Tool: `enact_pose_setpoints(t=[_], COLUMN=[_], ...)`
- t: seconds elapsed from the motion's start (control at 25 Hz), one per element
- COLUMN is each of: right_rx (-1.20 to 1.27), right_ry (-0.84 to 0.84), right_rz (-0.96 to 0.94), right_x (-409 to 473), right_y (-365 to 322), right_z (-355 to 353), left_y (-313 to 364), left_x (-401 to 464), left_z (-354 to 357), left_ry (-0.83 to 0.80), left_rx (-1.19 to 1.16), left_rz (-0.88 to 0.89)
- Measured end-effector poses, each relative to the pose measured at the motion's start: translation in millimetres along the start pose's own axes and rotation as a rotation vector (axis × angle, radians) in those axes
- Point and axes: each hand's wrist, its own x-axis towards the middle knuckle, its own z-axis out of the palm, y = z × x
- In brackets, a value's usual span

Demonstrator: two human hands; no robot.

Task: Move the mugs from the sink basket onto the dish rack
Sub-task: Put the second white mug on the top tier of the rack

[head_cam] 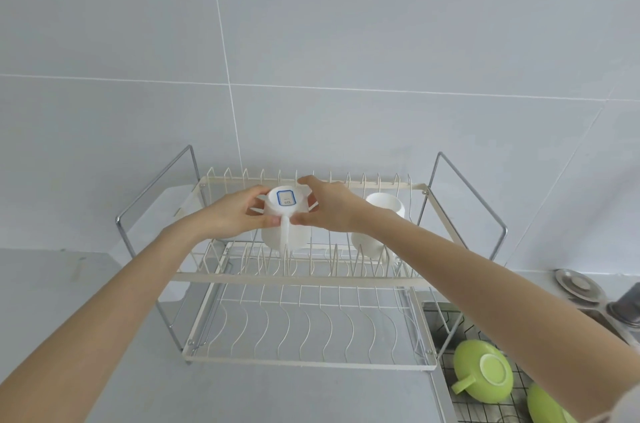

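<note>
A dish rack (pixel 304 277) stands on the counter (pixel 52 284) against the wall. Two mugs sit upside down on its upper tier: one (pixel 284 228) left of centre, another (pixel 377 228) to its right. The sink basket (pixel 446 322), right of the rack, holds two more mugs (pixel 483 376).

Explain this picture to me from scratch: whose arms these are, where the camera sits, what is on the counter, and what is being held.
There is no machine here. A person wears a wide-angle camera on the head, looking forward and down, so the two bare arms reach in from below.

The left hand and right hand together hold a white mug upside down on the upper tier of a two-tier wire dish rack. A blue-edged sticker shows on its base.

A second white mug already sits on that tier, to the right.

At lower right, a sink basket holds two green mugs, also upside down.
</note>
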Motion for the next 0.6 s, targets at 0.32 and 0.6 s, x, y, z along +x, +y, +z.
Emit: enact_pose_setpoints(t=[0.32,0.6], right_rx=[-0.066,-0.076], right_ry=[0.015,-0.006], right_rz=[0.003,0.019], right_x=[3.2,3.5], right_y=[-3.7,-5.2], right_z=[4.1,0.4], left_y=[-0.7,4.1], left_x=[0.9,-2.8], left_z=[-1.3,-2.8], left_ry=[-0.025,-0.065], left_rx=[0.026,0.027], left_rz=[-0.002,-0.062])
